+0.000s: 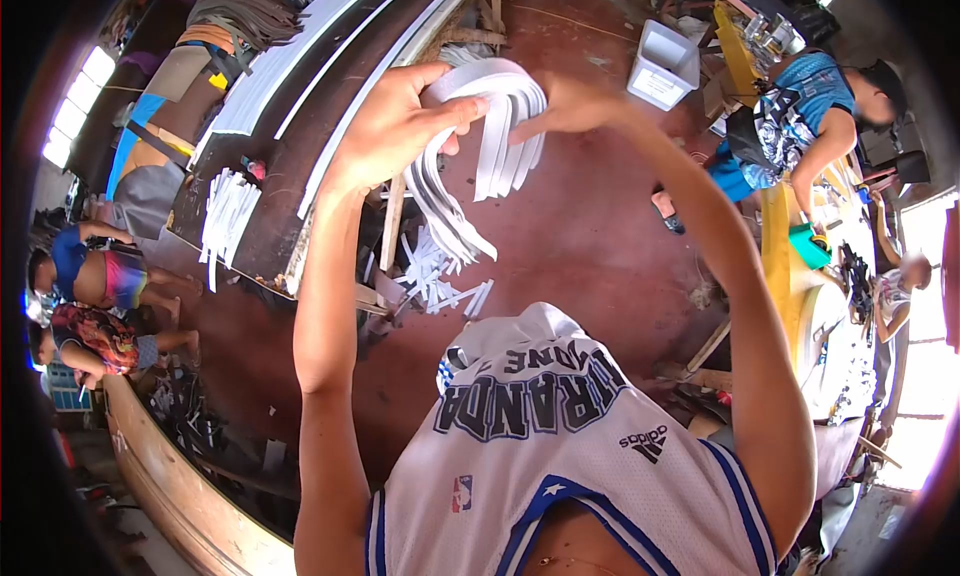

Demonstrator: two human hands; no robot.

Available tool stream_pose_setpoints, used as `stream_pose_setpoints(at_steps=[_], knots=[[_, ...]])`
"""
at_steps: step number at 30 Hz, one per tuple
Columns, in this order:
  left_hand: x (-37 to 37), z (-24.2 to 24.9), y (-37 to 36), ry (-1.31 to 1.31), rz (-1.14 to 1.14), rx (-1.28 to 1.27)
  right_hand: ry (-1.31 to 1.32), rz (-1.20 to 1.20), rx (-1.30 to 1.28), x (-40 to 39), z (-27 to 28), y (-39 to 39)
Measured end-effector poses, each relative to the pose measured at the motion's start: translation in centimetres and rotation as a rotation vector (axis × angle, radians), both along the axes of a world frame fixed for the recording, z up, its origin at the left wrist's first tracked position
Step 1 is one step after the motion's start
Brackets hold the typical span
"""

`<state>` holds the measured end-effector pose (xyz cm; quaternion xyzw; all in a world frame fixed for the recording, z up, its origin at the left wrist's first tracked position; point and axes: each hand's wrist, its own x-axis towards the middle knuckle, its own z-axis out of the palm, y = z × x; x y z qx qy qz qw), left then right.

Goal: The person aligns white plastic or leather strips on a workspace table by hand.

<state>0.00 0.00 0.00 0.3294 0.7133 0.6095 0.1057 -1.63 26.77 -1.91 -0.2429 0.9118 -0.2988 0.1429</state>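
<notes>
Bundle of white strips (480,141), bent into an arch, is held up at mid-height between both raised hands. The left hand (400,116) is closed around one end; the right hand (565,106) is pinched on the other, fingers together. The step in hand appears to be gathering and squaring the bundle; an even grip would be needed next. Loose strips (435,276) lie on the red floor (590,236) below, with open room to the right; a dark workbench (290,146) edge lies left.
</notes>
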Motion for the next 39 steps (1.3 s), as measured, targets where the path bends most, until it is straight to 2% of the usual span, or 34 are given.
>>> stream_pose_setpoints(at_steps=[2,3,6,11,15,16,17,19,21,24,25,26,27,28,29,30,31,32,33,35,36,37,38,39], knots=[[0.3,0.0,-0.7,-0.033,-0.046,-0.091,-0.036,-0.135,-0.061,1.4,-1.7,-1.4],[-3.4,0.7,-2.9,-0.053,-0.041,-0.178,-0.060,-0.130,-0.147,-2.4,-4.0,-4.0],[-4.2,1.5,-4.1,-0.082,-0.036,-0.332,-0.137,-0.046,-0.348,-4.0,-6.9,-5.7],[-6.5,0.3,-5.1,-0.123,-0.064,-0.225,-0.250,0.048,-0.453,-5.5,-6.8,-6.7],[-7.5,1.2,-5.1,-0.173,0.033,-0.248,-0.251,0.083,-0.551,-8.3,-7.1,-5.1],[-7.5,1.1,-5.0,-0.188,0.090,-0.212,-0.242,0.136,-0.633,-8.4,-5.7,-4.7],[-7.5,0.9,-4.8,-0.199,0.154,-0.176,-0.257,0.161,-0.624,-9.1,-5.3,-3.9],[-7.9,0.6,-4.1,-0.212,0.192,-0.145,-0.095,0.127,-0.495,-11.1,-3.8,-2.6],[-8.1,-0.7,-3.2,-0.158,0.234,-0.113,-0.016,0.109,-0.534,-12.3,-1.1,-1.4],[-8.5,-4.4,-0.7,-0.216,0.284,0.001,0.480,0.226,-0.254,-14.4,3.4,1.2],[-9.3,-7.0,-0.1,-0.150,0.289,-0.053,0.676,0.278,-0.156,-14.9,4.8,1.7],[-9.7,-9.1,1.2,-0.214,0.331,-0.138,0.717,0.362,-0.078,-15.7,6.0,2.3],[-9.6,-10.6,3.3,-0.185,0.305,-0.025,0.561,0.355,0.107,-16.3,8.2,2.5],[-10.5,-13.5,4.3,-0.286,0.300,-0.200,0.577,0.361,0.078,-17.2,8.9,3.4],[-10.7,-15.9,5.9,-0.222,0.364,-0.238,0.594,0.373,0.051,-18.4,9.6,4.5],[-10.9,-17.0,7.4,-0.401,0.391,-0.220,0.630,0.422,0.093,-19.6,11.2,5.0],[-11.3,-20.1,8.2,-0.471,0.400,-0.147,0.667,0.469,0.133,-20.6,13.2,5.0],[-11.7,-23.0,9.0,-0.453,0.417,-0.127,0.523,0.320,0.212,-19.2,15.5,4.4],[-12.2,-25.3,9.7,-0.435,0.430,-0.109,0.617,0.385,0.203,-22.1,14.9,5.7],[-13.1,-27.2,11.3,-0.395,0.479,-0.156,0.576,0.353,0.263,-23.3,16.6,5.9],[-13.6,-26.1,11.9,-0.347,0.548,-0.253,0.578,0.366,0.262,-23.2,16.9,5.7],[-14.3,-26.3,12.5,-0.352,0.559,-0.249,0.692,0.346,0.305,-22.6,17.1,5.5],[-15.1,-26.7,13.0,-0.250,0.603,-0.190,0.802,0.325,0.348,-22.7,17.2,5.3],[-16.0,-27.0,13.5,-0.149,0.642,-0.130,0.797,0.333,0.350,-23.6,17.6,5.3]])
